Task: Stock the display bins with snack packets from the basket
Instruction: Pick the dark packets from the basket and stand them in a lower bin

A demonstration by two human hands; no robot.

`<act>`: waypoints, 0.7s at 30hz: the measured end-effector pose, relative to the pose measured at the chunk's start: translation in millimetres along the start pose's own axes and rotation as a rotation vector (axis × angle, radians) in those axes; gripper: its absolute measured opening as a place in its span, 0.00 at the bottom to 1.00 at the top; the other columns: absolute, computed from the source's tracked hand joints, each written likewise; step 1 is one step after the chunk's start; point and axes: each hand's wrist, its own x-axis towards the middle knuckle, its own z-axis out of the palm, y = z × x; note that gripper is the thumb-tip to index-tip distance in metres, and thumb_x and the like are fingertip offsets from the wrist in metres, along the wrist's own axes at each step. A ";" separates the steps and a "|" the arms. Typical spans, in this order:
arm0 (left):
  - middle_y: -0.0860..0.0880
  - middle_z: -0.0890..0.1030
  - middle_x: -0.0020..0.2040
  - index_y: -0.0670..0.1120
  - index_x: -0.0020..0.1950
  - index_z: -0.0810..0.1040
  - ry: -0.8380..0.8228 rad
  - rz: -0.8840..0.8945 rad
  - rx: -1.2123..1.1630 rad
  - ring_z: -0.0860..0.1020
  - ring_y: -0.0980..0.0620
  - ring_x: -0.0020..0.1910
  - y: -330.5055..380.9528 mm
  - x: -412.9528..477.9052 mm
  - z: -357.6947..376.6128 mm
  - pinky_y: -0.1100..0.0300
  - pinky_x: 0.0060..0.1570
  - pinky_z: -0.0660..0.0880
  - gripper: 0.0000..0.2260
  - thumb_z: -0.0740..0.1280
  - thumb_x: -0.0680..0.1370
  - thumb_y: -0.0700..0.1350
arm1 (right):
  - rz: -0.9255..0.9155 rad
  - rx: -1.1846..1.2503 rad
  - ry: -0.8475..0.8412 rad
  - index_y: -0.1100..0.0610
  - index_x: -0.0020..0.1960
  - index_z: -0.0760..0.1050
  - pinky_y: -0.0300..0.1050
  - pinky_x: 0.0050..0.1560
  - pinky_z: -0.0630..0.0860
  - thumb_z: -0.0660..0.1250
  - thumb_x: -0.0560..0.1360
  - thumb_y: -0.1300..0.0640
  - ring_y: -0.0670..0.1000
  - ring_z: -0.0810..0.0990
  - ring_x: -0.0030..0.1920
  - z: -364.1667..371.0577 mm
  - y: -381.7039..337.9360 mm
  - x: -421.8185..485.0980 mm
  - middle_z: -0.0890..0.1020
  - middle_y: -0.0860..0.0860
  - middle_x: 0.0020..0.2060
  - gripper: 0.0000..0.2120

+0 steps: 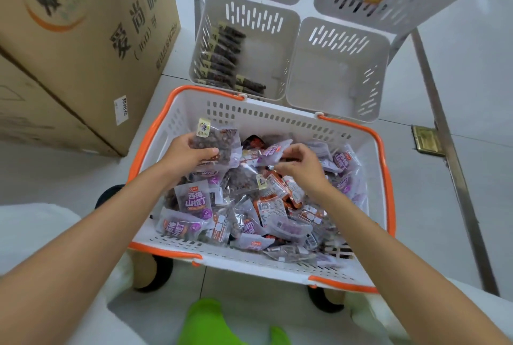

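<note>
Grips clear packet of dark snacks (215,147) w/ left hand (188,153); pinches purple-white packet (271,152) w/ right hand (304,168), inside white plastic basket w/ orange rim (277,118).

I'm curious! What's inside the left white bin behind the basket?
In the left bin, dark snack packets with yellow labels line its left side and front. The rest of its floor is bare. The basket rim hides the bin's front edge.
</note>
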 end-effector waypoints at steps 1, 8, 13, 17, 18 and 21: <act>0.48 0.84 0.48 0.49 0.50 0.79 -0.001 -0.005 -0.011 0.83 0.51 0.44 1.4 -1.2 0.2 0.65 0.27 0.76 0.09 0.72 0.75 0.36 | 0.033 -0.033 -0.031 0.58 0.52 0.75 0.55 0.55 0.81 0.72 0.73 0.67 0.57 0.82 0.54 -3.2 -5.9 1.9 0.80 0.57 0.53 0.11; 0.46 0.85 0.49 0.46 0.50 0.80 0.004 -0.030 -0.026 0.85 0.53 0.41 -5.2 -7.8 -4.7 0.65 0.33 0.79 0.08 0.73 0.75 0.37 | 0.261 -0.347 -0.217 0.62 0.77 0.59 0.46 0.59 0.69 0.69 0.77 0.44 0.56 0.70 0.69 24.1 21.2 -2.3 0.68 0.56 0.73 0.37; 0.48 0.84 0.49 0.46 0.53 0.80 0.009 -0.028 0.021 0.84 0.52 0.45 -13.0 -9.3 -8.6 0.65 0.33 0.78 0.10 0.74 0.74 0.38 | 0.101 -0.182 -0.106 0.62 0.63 0.74 0.32 0.45 0.76 0.73 0.75 0.59 0.52 0.79 0.48 51.8 24.9 1.7 0.79 0.51 0.46 0.19; 0.46 0.84 0.50 0.46 0.51 0.79 0.020 -0.020 -0.056 0.85 0.54 0.41 -13.8 -3.9 -15.8 0.66 0.32 0.78 0.06 0.72 0.76 0.39 | -0.175 -0.273 -0.084 0.57 0.60 0.79 0.39 0.52 0.79 0.71 0.76 0.60 0.48 0.80 0.48 33.9 -18.8 3.3 0.81 0.47 0.49 0.12; 0.46 0.83 0.51 0.45 0.51 0.78 0.035 -0.022 -0.080 0.84 0.53 0.42 -12.7 -1.7 -16.7 0.66 0.33 0.78 0.05 0.71 0.77 0.39 | -0.242 -0.331 -0.099 0.55 0.62 0.79 0.40 0.53 0.79 0.69 0.77 0.60 0.46 0.80 0.50 25.5 -36.3 2.6 0.81 0.44 0.51 0.14; 0.46 0.82 0.52 0.45 0.53 0.77 0.082 0.013 -0.077 0.82 0.53 0.48 -6.6 3.5 -13.7 0.67 0.34 0.78 0.04 0.69 0.79 0.41 | -0.368 -0.488 -0.178 0.49 0.69 0.73 0.35 0.49 0.80 0.69 0.77 0.60 0.41 0.79 0.48 5.6 -86.0 -3.9 0.80 0.42 0.48 0.21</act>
